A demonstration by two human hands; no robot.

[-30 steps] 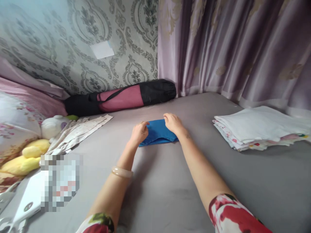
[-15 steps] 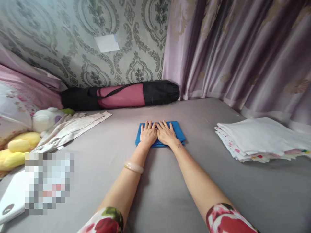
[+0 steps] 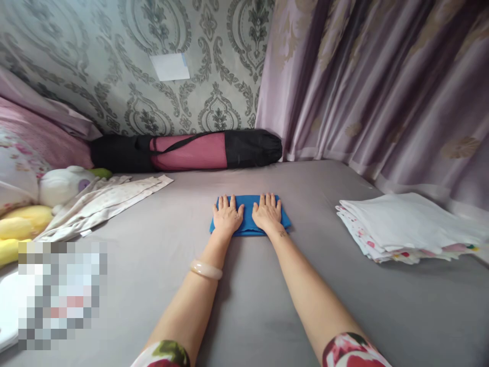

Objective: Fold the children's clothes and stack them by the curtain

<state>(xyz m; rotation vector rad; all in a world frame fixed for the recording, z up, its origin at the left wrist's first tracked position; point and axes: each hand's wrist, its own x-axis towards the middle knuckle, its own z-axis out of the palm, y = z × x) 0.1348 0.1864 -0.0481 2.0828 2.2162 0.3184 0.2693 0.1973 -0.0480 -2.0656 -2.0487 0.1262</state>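
A folded blue cloth (image 3: 248, 214) lies flat on the grey sheet (image 3: 252, 285), a little right of the middle of the view. My left hand (image 3: 228, 215) rests palm down on its left part, fingers stretched out and thumb pointing inward. On the right part lies my right hand (image 3: 267, 211), also flat with the fingers straight. A strip of blue fabric shows between the two thumbs. Layered folds are visible along the cloth's near edge. Neither hand grips anything; their palms are hidden.
Right of the hands sits a stack of folded white cloths (image 3: 408, 224). A long black and pink bag (image 3: 191, 150) lies along the wall. At the left are a pale spotted cloth (image 3: 114, 204), plush toys (image 3: 61, 186) and a blurred-out object (image 3: 69, 295). Purple curtains (image 3: 344, 76) hang behind.
My hands have slid apart from the middle of the blue cloth toward its left and right sides. The view has shifted slightly.
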